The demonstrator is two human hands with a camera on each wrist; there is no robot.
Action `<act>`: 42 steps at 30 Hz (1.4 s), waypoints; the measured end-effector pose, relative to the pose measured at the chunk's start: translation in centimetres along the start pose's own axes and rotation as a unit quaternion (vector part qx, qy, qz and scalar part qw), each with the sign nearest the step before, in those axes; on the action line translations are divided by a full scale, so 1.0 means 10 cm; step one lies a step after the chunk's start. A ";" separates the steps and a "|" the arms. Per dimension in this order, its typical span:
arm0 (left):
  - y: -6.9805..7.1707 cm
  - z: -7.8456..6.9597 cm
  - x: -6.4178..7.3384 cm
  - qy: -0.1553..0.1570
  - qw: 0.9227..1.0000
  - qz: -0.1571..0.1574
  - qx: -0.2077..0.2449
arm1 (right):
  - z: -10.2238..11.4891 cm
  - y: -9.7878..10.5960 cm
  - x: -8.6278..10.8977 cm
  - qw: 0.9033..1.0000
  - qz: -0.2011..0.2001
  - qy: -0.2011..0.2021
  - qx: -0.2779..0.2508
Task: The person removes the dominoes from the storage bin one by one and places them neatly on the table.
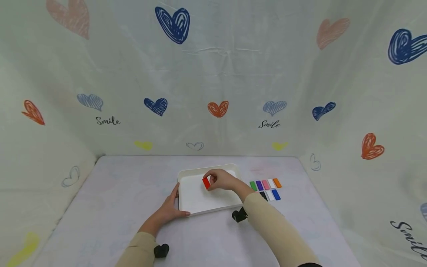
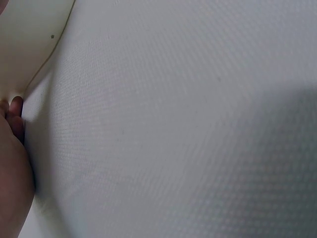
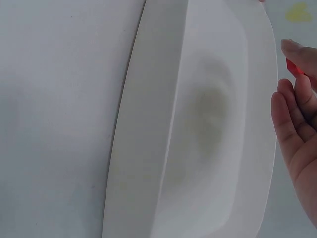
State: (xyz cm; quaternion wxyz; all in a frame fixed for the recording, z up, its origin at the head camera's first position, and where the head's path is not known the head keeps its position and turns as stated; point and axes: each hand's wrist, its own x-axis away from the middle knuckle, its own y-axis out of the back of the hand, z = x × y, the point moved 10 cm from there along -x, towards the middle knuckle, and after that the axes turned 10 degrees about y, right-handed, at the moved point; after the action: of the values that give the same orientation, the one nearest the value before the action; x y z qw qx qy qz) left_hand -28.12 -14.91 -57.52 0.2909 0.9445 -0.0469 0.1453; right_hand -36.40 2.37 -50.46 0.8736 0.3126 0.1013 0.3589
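In the head view, a shallow white tray (image 1: 197, 200) lies on the table. My right hand (image 1: 221, 180) pinches a small red block (image 1: 206, 183) above the tray, between thumb and fingertips. Much of this block (image 3: 293, 68) is hidden by the thumb in the right wrist view, where the other fingers of the right hand (image 3: 297, 129) extend past it. My left hand (image 1: 170, 209) rests at the tray's near left corner, fingers along the left side and thumb against the front edge. Only part of the left hand (image 2: 15, 163) shows in the left wrist view.
Right of the tray lie several small flat blocks in two rows, among them a green block (image 1: 253, 185), an orange block (image 1: 277, 183) and a blue block (image 1: 275, 194). My right forearm partly covers a black block (image 1: 264, 195). A heart-printed curtain (image 1: 220, 74) surrounds the table (image 1: 126, 193).
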 end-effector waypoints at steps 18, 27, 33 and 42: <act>0.05 0.00 -0.01 -0.032 0.999 0.002 0.010 | -0.10 0.27 0.48 1.000 -0.008 -0.006 -0.021; 0.03 -0.02 0.02 -0.027 1.000 0.004 0.009 | -0.19 0.52 0.78 0.999 -0.034 -0.015 0.006; 0.04 -0.03 0.04 -0.027 1.000 -0.002 0.006 | -0.30 0.73 0.95 0.998 -0.062 -0.026 0.010; 0.02 -0.04 0.03 -0.031 1.000 0.002 0.005 | -0.49 1.04 1.23 0.995 -0.097 -0.027 0.019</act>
State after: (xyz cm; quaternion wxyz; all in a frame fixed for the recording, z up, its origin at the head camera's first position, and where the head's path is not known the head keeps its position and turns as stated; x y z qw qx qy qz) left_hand -27.98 -14.82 -56.99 0.2842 0.9498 -0.0573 0.1173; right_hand -35.34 18.90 -47.23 0.9006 0.3275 0.1145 0.2620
